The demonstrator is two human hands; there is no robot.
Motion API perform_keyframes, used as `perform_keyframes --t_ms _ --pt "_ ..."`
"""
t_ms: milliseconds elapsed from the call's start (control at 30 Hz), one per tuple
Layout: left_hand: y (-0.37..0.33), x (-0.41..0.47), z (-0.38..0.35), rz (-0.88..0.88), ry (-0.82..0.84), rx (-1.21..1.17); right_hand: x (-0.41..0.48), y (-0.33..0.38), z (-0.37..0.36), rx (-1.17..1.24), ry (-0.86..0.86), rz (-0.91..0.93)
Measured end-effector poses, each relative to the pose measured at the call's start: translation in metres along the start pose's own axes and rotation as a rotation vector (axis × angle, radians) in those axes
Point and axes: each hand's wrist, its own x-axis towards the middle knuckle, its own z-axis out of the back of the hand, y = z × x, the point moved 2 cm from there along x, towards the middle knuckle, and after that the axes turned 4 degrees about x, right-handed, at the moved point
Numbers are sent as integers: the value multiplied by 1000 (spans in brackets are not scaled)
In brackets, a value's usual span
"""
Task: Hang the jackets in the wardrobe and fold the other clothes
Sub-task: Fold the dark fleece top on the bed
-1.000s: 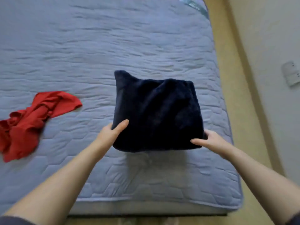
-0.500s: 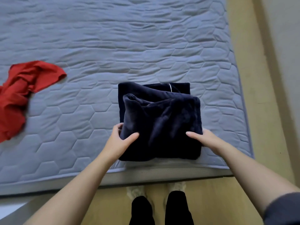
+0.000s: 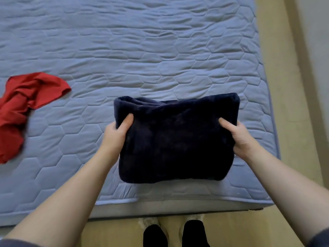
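Far left: red garment (image 3: 26, 107), crumpled and unfolded, on the quilted mattress (image 3: 160, 50), well apart from everything else. We count it as work not yet done.

Left hand (image 3: 115, 134): the thumb lies over the top face of the navy fleece bundle (image 3: 178, 139). The fingers wrap round its left edge and are hidden beneath. We call it a clamping grip on that side.

Centre: the bundle is a thick, soft, folded rectangle with several layers showing along its far edge. It sits over the near part of the mattress, close to the near edge. A shadow shows under its near side. We cannot tell whether it rests on the mattress or is held just off it.

Right hand (image 3: 238, 138): mirror grip, thumb on top, fingers curled round the right edge and out of view.

Far right: bare floor (image 3: 270, 86) alongside the bed. Slippers (image 3: 151, 223) at the bottom, just beside the mattress edge. No wardrobe or jackets in view.

Step, our judgement: folding of the navy piece looks finished, so this is the carry-or-place step for the bundle.

Next move, our judgement: squeeze evenly from both sides, because plush layers like these tend to spring open. Set the bundle down flat and release both sides together. Then reach left for the red garment and spread it flat before any fold.
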Motion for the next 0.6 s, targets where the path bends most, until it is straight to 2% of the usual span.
perform_keyframes --t_ms 133,233,300,367,467,567,600 --pt "-7 60 -20 44 -127 301 55 -4 -7 -307 -227 127" --pt "19 96 -34 151 -88 643 92 -31 2 -659 -403 130" --pt "30 110 -38 192 -71 723 104 -44 6 -784 -458 108" --pt "29 118 -39 155 -96 715 105 -44 6 -824 -468 79" --pt "10 114 -32 -98 -100 520 94 -28 -1 -872 -435 155" --pt "-19 112 -23 -559 8 875 80 -2 -16 -1059 -352 441" --pt "-26 115 -21 -654 68 1006 81 4 -21 -1113 -296 490"
